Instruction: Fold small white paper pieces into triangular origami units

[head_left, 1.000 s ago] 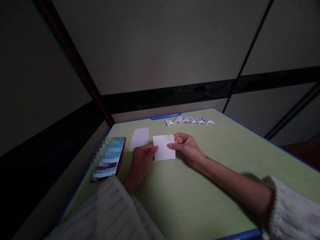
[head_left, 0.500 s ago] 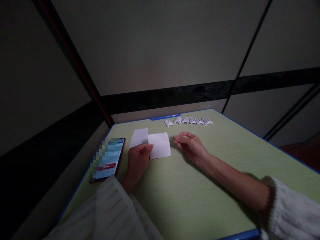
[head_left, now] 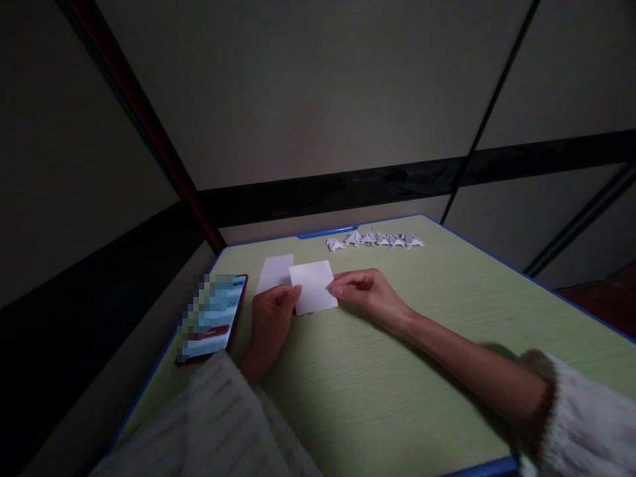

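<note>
Pinching a square white paper sheet, left hand and right hand clamp opposite edges over the pale-green, blue-rimmed counter.

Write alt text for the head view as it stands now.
Left hand and right hand hold a white paper square by opposite edges over a green table. A sheet and a phone lie to the left; folded paper figures line up near the far edge.

We pinch a white square in left hand and right hand, phone left of both, folded figures beyond.
</note>
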The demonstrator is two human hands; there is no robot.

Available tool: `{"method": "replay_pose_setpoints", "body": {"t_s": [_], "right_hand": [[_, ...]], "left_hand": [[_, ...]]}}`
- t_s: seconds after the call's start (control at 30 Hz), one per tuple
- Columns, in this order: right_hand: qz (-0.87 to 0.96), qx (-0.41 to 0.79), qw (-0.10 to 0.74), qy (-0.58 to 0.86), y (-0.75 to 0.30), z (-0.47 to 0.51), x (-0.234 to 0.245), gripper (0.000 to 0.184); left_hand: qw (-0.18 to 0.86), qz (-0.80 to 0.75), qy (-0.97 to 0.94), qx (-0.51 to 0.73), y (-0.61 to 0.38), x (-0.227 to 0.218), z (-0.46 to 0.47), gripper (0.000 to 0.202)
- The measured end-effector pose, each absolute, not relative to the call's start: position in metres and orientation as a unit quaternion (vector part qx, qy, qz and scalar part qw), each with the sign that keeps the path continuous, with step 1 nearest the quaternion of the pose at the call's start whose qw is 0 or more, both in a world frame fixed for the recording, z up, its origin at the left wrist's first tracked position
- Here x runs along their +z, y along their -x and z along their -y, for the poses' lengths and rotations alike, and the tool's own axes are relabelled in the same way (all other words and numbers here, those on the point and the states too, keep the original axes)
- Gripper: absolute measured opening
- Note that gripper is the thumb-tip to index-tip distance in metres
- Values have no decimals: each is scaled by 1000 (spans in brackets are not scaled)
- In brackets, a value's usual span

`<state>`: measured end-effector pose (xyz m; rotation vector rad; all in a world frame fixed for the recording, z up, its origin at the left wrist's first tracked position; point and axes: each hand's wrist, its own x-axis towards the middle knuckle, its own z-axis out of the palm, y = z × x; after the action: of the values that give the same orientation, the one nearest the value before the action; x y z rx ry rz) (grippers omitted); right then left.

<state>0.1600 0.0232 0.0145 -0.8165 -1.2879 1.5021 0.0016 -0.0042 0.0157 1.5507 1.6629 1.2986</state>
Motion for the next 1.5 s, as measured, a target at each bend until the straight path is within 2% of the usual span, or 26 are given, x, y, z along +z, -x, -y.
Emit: {"method": "replay_pose_setpoints", "body": {"t_s": [0.1,0.23,0.57,0.67,0.73,0.87,0.93,1.07,1.2,1.33,1.5], "right_hand": [[552,588,461,369,-156,-22,10,11],[558,558,480,384,-156,-21,8,17],[554,574,487,355,-158,-17,13,52],[539,577,517,331,-159,-19,14,60],[509,574,551,328,-159,-22,13,56],[468,585,559,354,-161,-29,10,21],[479,582,549,361,-162,-30,10,12],[546,543,521,368,-165,-30,13,9],[665,493,450,334,-167,-24,17,6],[755,457,374,285,-168,-17,19,5],[771,497,311,249,-167,-14,20,2]], "left_hand": [[260,-607,-579,478,-6,20,8,30],[269,-599,-587,474,-9,23,10,30],[297,-580,-581,487,-9,23,9,31],[310,-572,-577,494,-9,23,9,30],[334,-562,-571,496,-10,22,9,27],[437,-541,-568,440,-13,18,10,19],[491,-523,-569,401,-13,16,10,14],[533,-493,-560,399,-11,16,9,14],[491,-500,-570,429,-9,13,4,21],[484,-484,-617,389,-9,7,3,18],[481,-452,-671,337,-10,4,6,22]]}}
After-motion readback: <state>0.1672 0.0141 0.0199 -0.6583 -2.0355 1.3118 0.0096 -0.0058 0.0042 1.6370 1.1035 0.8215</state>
